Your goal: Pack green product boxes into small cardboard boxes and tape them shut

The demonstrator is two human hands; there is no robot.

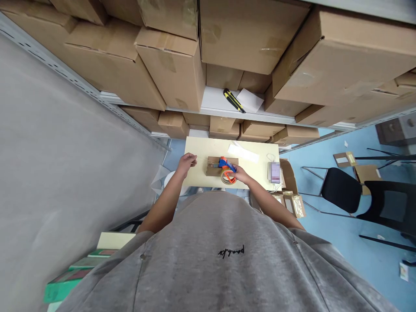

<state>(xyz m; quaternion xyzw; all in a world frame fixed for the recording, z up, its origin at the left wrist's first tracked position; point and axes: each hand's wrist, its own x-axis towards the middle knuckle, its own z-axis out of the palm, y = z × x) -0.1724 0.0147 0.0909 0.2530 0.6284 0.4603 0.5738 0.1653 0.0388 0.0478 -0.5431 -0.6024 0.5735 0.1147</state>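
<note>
A small brown cardboard box lies on the cream-coloured table in front of me. My right hand is closed round the handle of a blue and orange tape dispenser. The dispenser, with its roll of tape, is over the right part of the box and its near edge. Left of the box, apart from it, is my left hand. Its fingers are curled towards the thumb, and whatever they may hold is too small to make out.
White paper and a phone-like device with a cable lie on the table. Shelves of cardboard boxes rise beyond it, with a yellow-black utility knife on one shelf. A grey wall stands left; black chairs stand right.
</note>
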